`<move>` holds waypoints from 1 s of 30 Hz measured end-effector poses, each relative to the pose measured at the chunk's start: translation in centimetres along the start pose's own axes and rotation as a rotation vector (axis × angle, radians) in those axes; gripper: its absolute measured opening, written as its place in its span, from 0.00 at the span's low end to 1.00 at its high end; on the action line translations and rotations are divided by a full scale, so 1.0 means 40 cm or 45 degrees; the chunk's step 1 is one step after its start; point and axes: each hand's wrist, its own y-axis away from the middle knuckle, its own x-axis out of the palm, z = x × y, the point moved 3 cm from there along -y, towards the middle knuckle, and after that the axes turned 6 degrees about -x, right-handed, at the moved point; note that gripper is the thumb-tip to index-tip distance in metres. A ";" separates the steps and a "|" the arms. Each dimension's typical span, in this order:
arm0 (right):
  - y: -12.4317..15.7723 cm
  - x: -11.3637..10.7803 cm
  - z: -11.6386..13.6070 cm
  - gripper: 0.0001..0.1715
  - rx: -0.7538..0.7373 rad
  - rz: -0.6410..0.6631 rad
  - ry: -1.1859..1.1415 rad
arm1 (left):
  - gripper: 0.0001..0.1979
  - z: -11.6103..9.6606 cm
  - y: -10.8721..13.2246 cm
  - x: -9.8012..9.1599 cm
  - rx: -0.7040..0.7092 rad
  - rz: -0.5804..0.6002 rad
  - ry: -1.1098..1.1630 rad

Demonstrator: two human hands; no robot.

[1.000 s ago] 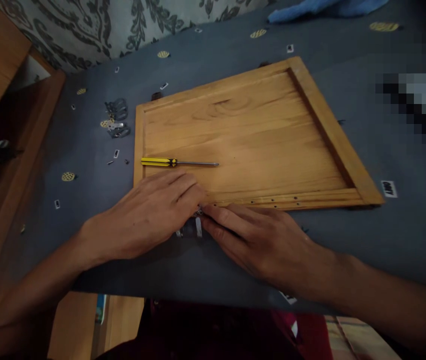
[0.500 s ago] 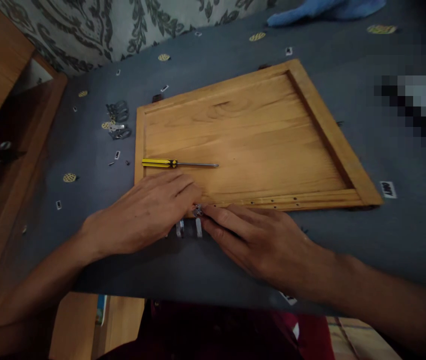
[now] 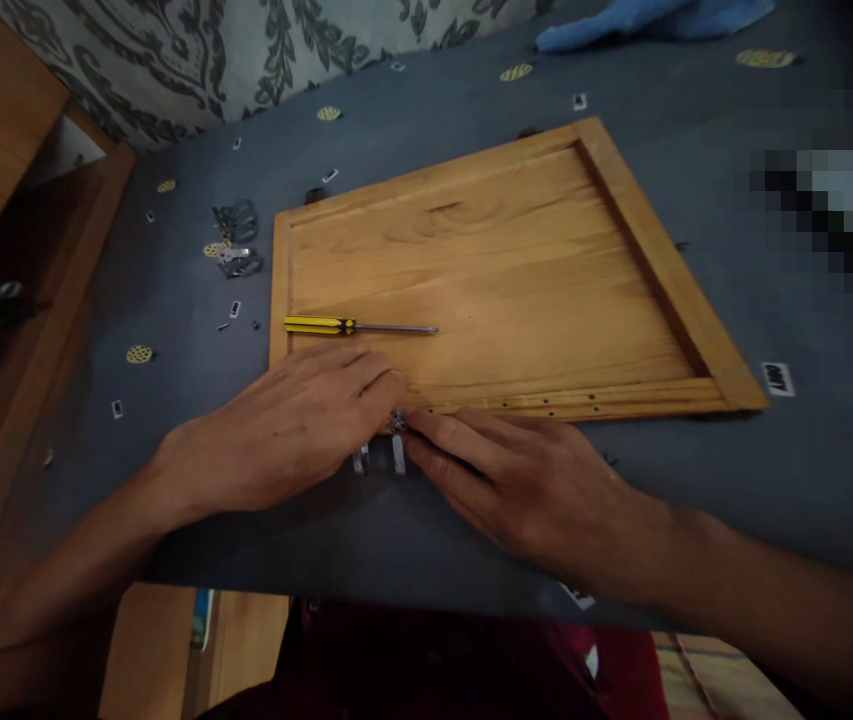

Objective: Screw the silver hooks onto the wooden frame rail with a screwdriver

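Leaning over the table (image 3: 808, 470), the person brings both hands together at the 6 o'clock rail of the panel (image 3: 501, 270), near its left corner. A small metal hinge (image 3: 397, 443) sits there, half on the rail and half hanging over the table. The left hand (image 3: 283, 435) lies palm down, its fingers stretched flat and close together, pressing on the rail and curled round nothing. The right hand (image 3: 531, 485) comes in from 4 o'clock and pinches the hinge with its fingertips. A screwdriver (image 3: 355, 326) lies on the panel at 12 o'clock from the left hand, untouched. Spare hinges (image 3: 237, 240) and loose screws (image 3: 253, 324) lie off the panel's 9 o'clock side. To my eye the risk is slippage: the hinge is tiny and held only by fingertips, so a nudge could shift it off the rail's holes (image 3: 546, 402). The knuckles also hide much of it, so a crooked seat might go unnoticed.
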 end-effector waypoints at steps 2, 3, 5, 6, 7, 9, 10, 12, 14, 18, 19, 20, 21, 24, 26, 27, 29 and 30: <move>0.000 -0.001 0.000 0.17 -0.002 0.009 0.001 | 0.06 0.000 -0.003 -0.001 0.004 -0.007 0.001; 0.000 -0.002 0.000 0.17 -0.003 0.014 0.006 | 0.06 0.000 -0.004 -0.001 0.007 -0.009 0.002; -0.001 -0.005 0.000 0.17 -0.005 0.014 0.020 | 0.06 0.000 -0.007 -0.001 0.010 -0.009 0.012; -0.001 -0.006 0.000 0.17 -0.006 0.012 0.027 | 0.06 0.000 -0.008 -0.001 0.011 -0.005 0.021; -0.002 -0.007 0.000 0.17 -0.008 0.012 0.035 | 0.06 -0.001 -0.009 0.000 0.012 0.000 0.032; -0.002 -0.008 0.000 0.17 -0.020 0.019 0.050 | 0.07 -0.001 -0.012 0.002 -0.001 0.004 0.051; -0.002 -0.007 0.001 0.17 -0.024 0.027 0.056 | 0.07 -0.001 -0.014 0.003 -0.014 0.003 0.062; -0.001 -0.005 0.000 0.17 -0.018 0.025 0.060 | 0.07 0.003 -0.017 0.005 -0.039 0.009 0.092; 0.001 -0.003 0.000 0.16 -0.016 0.010 0.053 | 0.07 0.008 -0.021 0.007 -0.050 0.020 0.139; 0.002 -0.001 0.002 0.18 -0.041 -0.019 0.045 | 0.09 0.017 -0.027 0.007 -0.048 0.035 0.241; 0.001 -0.001 0.002 0.18 -0.035 -0.021 0.042 | 0.09 0.018 -0.028 0.006 -0.046 0.039 0.262; 0.001 -0.002 0.002 0.19 -0.027 -0.023 0.041 | 0.09 0.019 -0.029 0.006 -0.045 0.045 0.282; 0.000 -0.002 0.002 0.19 -0.022 -0.017 0.040 | 0.09 0.020 -0.030 0.005 -0.044 0.051 0.299; -0.001 -0.003 0.000 0.18 -0.017 -0.010 0.054 | 0.09 0.023 -0.032 0.004 -0.048 0.058 0.337; -0.001 -0.004 -0.001 0.18 -0.025 -0.007 0.058 | 0.09 0.025 -0.030 0.002 -0.049 0.053 0.352; -0.001 -0.005 -0.002 0.18 -0.025 -0.009 0.060 | 0.09 0.026 -0.029 0.000 -0.048 0.046 0.357; 0.000 -0.006 -0.002 0.18 -0.033 -0.007 0.062 | 0.11 0.027 -0.024 -0.007 -0.048 0.021 0.357; 0.001 -0.007 -0.001 0.18 -0.037 -0.008 0.063 | 0.12 0.027 -0.021 -0.012 -0.043 -0.001 0.353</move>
